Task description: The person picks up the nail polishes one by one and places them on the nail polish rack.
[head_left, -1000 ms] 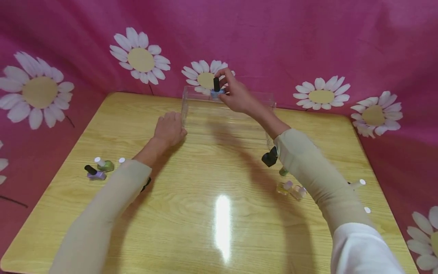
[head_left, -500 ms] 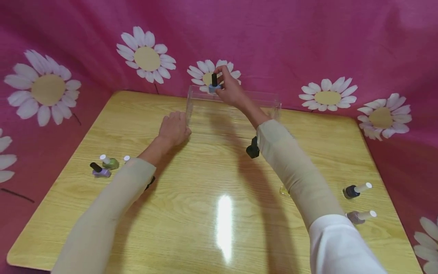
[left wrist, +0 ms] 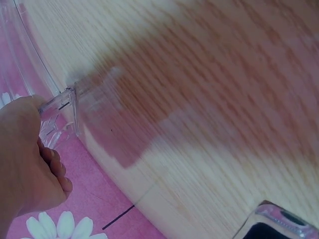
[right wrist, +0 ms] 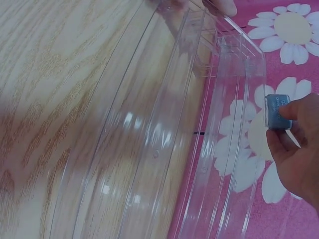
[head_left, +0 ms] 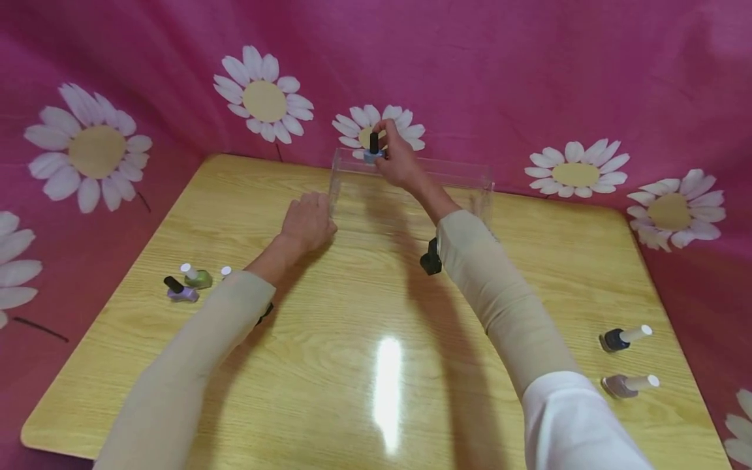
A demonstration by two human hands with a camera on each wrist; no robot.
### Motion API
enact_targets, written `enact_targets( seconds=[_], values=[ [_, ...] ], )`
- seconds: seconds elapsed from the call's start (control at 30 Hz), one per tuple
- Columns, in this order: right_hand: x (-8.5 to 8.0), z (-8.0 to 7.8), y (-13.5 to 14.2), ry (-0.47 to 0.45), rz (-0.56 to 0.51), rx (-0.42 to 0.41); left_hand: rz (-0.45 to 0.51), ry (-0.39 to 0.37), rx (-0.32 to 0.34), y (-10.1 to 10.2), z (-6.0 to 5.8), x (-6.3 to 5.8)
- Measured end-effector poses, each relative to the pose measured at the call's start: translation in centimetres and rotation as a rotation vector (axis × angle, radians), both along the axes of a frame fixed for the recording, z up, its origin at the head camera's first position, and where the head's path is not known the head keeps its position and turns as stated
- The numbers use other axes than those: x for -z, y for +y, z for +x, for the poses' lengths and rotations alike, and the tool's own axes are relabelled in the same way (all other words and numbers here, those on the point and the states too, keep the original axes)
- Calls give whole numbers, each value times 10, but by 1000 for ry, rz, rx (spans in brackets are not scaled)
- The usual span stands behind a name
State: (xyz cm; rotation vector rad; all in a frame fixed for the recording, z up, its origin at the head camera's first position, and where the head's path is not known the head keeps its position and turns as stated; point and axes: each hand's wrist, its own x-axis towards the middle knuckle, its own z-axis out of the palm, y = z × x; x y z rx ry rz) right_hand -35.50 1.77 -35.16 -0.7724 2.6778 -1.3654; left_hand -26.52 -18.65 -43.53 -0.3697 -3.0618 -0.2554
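Pink cloth (head_left: 458, 72): it hangs behind the table and down both sides, with big white flowers (head_left: 264, 101) that have yellow middles.
Table (head_left: 329, 378): light wood with wavy lines and round corners; one bright shiny patch (head_left: 388, 391) shows toward the front edge.
Clear rack (head_left: 440, 171): see-through, with long steps, sitting near the back edge of the table.
Left hand (head_left: 308, 222): its fingers are curled in, and it holds the left end of the rack.
Right hand (head_left: 399, 160): it pinches a little blue bottle between thumb and fingers.
Blue bottle (head_left: 373, 157): up by the top of the rack, nearer the left end, black cap pointing up; I can't tell if it touches the rack. Small letters show on its side.
By the left edge: a green bottle (head_left: 200, 279) with a white cap, just beside a purple bottle (head_left: 183, 294) with a black cap. Another white cap (head_left: 226, 270) peeks out past the left sleeve (head_left: 182, 372).
By the right edge: a dark bottle (head_left: 615, 340) and a grayish purple bottle (head_left: 619, 386), both with white caps.
Right sleeve (head_left: 499, 287): tan, with white cloth (head_left: 570, 418) higher up the arm.
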Motion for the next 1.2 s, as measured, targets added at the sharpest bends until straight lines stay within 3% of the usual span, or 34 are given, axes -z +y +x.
enact_targets(
  seconds=[0.33,0.63,1.2],
  values=[
    [4,-7,-6,29,26,32,-3,0,5,0,0,1],
    [11,-11,-9,9,94,26,-5,3,7,-3,0,3],
    [14,-15,-18,27,123,15,-22,-28,-7,-1,0,1]
  ],
)
